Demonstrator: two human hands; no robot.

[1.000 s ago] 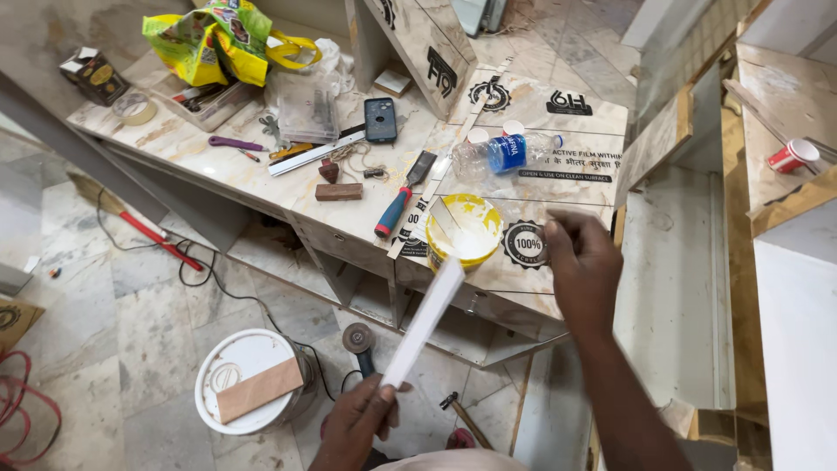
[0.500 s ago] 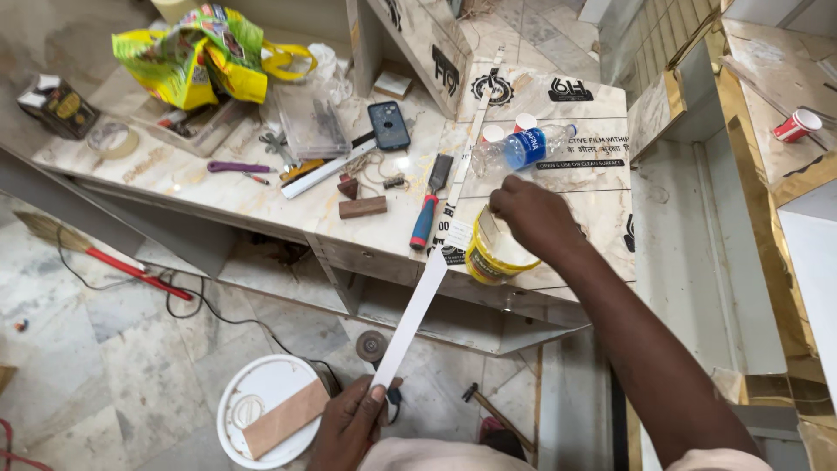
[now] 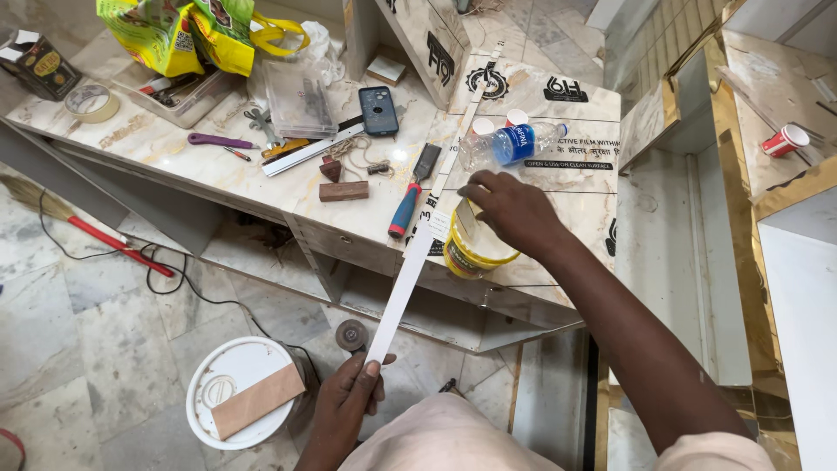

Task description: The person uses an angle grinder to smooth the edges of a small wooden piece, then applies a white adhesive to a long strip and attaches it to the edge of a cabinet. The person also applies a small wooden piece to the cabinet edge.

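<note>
- L hand [image 3: 349,397]: low in view, fingers curled round near end of long white strip [image 3: 417,262]; thumb on top, grip closed on it.
- White strip: thin, flat, runs diagonally up from L hand, across counter edge, far end toward marble panels at top. Near part hangs over floor, unsupported except by hand.
- R hand [image 3: 514,212]: arm stretched out over counter [image 3: 174,144], hand above yellow tub [image 3: 475,253], fingers bent, tips pinching a small flat pale piece [image 3: 465,220] at tub mouth. Exactly what the piece is: cannot tell.
- Yellow tub: stands on counter just right of strip, touching or nearly so; open top, pale contents, partly hidden by R hand.
- Behind R hand: clear plastic bottle [image 3: 510,142] w/ blue label, lying on its side.
- Left of strip: scraper [image 3: 410,196] w/ red-blue handle, small wood block [image 3: 343,191], dark phone [image 3: 378,110], metal ruler [image 3: 309,150], purple-handled tool [image 3: 218,139].
- Far left on counter: tape roll [image 3: 91,102], yellow-green bag [image 3: 187,30], clear plastic box [image 3: 298,98].
- Floor, left of L hand: white bucket [image 3: 222,384], lid on, wood piece [image 3: 258,400] lying flat across lid.
- Floor, further left: broom w/ red handle [image 3: 105,240], black cable [image 3: 174,279].
- Right shelf: red-white paper cup [image 3: 785,139] on its side, well apart from both hands.
</note>
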